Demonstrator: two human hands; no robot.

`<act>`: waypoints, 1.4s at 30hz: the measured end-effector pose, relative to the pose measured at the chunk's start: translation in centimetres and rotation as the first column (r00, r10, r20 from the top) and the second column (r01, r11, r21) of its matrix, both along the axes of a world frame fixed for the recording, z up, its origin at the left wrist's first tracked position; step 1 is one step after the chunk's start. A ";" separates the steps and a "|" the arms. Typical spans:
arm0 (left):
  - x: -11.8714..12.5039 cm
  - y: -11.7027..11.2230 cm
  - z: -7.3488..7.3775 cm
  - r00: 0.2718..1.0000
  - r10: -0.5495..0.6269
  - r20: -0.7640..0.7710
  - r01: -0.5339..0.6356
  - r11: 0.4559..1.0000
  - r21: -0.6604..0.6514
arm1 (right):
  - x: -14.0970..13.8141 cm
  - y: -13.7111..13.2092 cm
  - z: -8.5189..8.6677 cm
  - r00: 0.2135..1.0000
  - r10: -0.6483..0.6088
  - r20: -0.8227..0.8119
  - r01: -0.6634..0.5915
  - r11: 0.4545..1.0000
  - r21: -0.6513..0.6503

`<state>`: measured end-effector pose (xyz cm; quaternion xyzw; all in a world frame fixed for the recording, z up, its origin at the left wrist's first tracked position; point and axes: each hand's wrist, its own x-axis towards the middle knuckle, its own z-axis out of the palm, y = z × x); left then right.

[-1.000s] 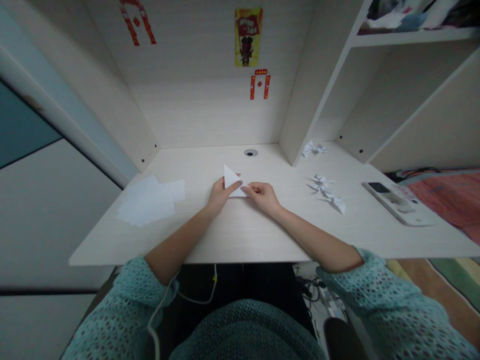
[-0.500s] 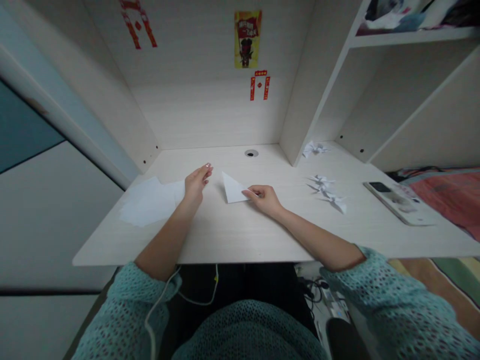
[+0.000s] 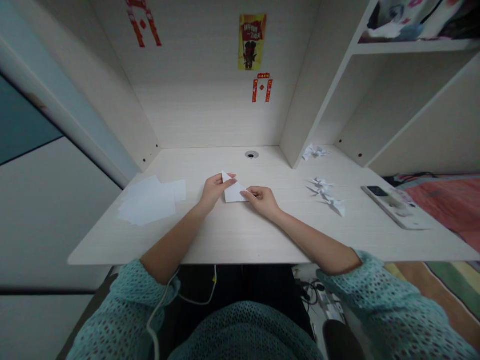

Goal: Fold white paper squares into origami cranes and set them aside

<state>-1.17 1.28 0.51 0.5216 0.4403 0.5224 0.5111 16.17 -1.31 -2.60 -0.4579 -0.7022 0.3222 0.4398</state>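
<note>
A white sheet of paper folded into a triangle (image 3: 234, 194) is held just over the desk between both hands. My left hand (image 3: 216, 191) pinches its upper left edge, thumb in front and fingers behind. At its right corner, my right hand (image 3: 263, 201) grips the paper between thumb and curled fingers. Left of my hands lies a spread pile of white paper sheets (image 3: 148, 202). Several folded white paper figures (image 3: 323, 190) stand in a row on the right of the desk.
More folded paper figures (image 3: 314, 151) sit by the upright divider (image 3: 305, 125). A phone (image 3: 392, 207) lies on the desk (image 3: 240, 240) at the right, near a red cloth (image 3: 446, 200). A white cable (image 3: 152, 320) hangs by my left sleeve.
My left hand has come right and down from above the desk and taken hold of the folded paper's left side. My right hand keeps its grip on the right corner.
</note>
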 end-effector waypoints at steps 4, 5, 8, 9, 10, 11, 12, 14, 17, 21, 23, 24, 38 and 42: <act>0.0 0.0 0.2 0.993 0.109 -0.039 -0.108 0.994 0.018 | -0.1 -0.2 0.2 0.999 0.002 0.032 -0.003 1.000 0.012; 0.0 0.0 0.2 0.992 0.118 -0.046 -0.117 0.993 0.023 | -0.1 -0.3 0.3 0.999 0.004 0.042 -0.005 1.000 0.018; -0.2 0.2 0.3 0.991 0.124 -0.051 -0.122 0.992 0.043 | -0.1 -0.4 0.6 0.998 0.014 0.063 -0.016 0.999 0.037; -0.3 0.3 0.3 0.991 0.127 -0.050 -0.124 0.991 0.047 | -0.1 -0.4 0.7 0.998 0.017 0.066 -0.020 0.999 0.042; -0.4 0.3 0.3 0.990 0.131 -0.055 -0.129 0.990 0.051 | -0.1 -0.4 0.8 0.997 0.020 0.069 -0.023 0.999 0.048; -0.5 0.4 0.2 0.988 0.137 -0.066 -0.134 0.989 0.058 | 0.0 -0.4 0.8 0.997 0.023 0.072 -0.027 0.998 0.053; -0.7 0.4 0.2 0.986 0.143 -0.082 -0.138 0.988 0.068 | 0.0 -0.4 0.8 0.997 0.025 0.077 -0.030 0.998 0.059; -0.9 0.6 0.2 0.983 0.144 -0.114 -0.134 0.987 0.091 | 0.0 -0.3 0.7 0.996 0.029 0.089 -0.035 0.997 0.072; -1.2 0.8 0.2 0.985 0.127 -0.118 -0.116 0.989 0.096 | 0.0 -0.2 0.6 0.994 0.021 0.104 -0.029 0.996 0.080; -1.4 1.0 0.0 0.989 0.125 -0.076 -0.120 0.991 0.065 | 0.0 -0.2 0.5 0.992 0.025 0.123 -0.034 0.997 0.070; -1.5 1.1 0.0 0.991 0.117 -0.066 -0.114 0.992 0.052 | 0.0 -0.2 0.4 0.991 0.037 0.126 -0.046 0.996 0.072; -1.5 1.0 0.0 0.992 0.114 -0.061 -0.111 0.993 0.044 | 0.1 -0.2 0.4 0.991 0.041 0.127 -0.050 0.996 0.073; -0.8 0.5 0.0 0.999 -0.050 0.022 0.051 0.997 -0.051 | 0.2 0.8 -0.4 0.983 0.069 -0.173 -0.091 0.988 -0.122; -0.5 0.0 0.1 0.983 -0.105 -0.153 0.107 0.994 0.008 | 0.2 1.1 -0.3 0.971 0.065 -0.229 -0.098 0.986 -0.137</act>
